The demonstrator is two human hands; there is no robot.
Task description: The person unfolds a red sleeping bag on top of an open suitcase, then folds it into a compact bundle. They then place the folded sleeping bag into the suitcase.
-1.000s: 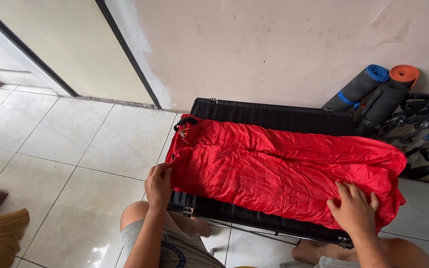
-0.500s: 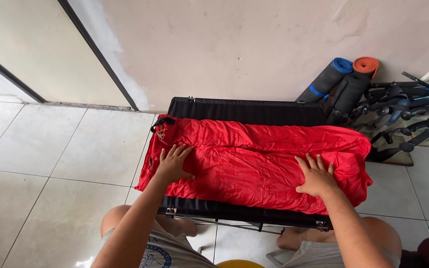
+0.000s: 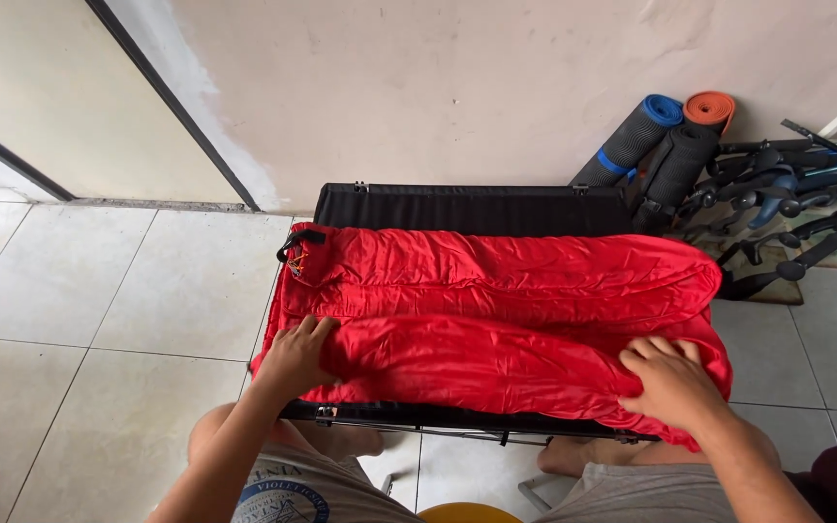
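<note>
You're mid-fold on the red sleeping bag (image 3: 496, 320) spread over the black cot (image 3: 467, 208); left hand (image 3: 294, 356) and right hand (image 3: 668, 380) lie flat, open-palmed, gripping nothing; next probably press and roll evenly.

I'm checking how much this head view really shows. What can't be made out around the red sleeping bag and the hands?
- Head view: the black cot is mostly covered by the red sleeping bag; its legs barely show.
- The palms of the left hand and right hand face down, so any grip is hidden.
- The yellow object is cut by the bottom edge.
- The dark gear pile is cut by the right edge and tangled.
</note>
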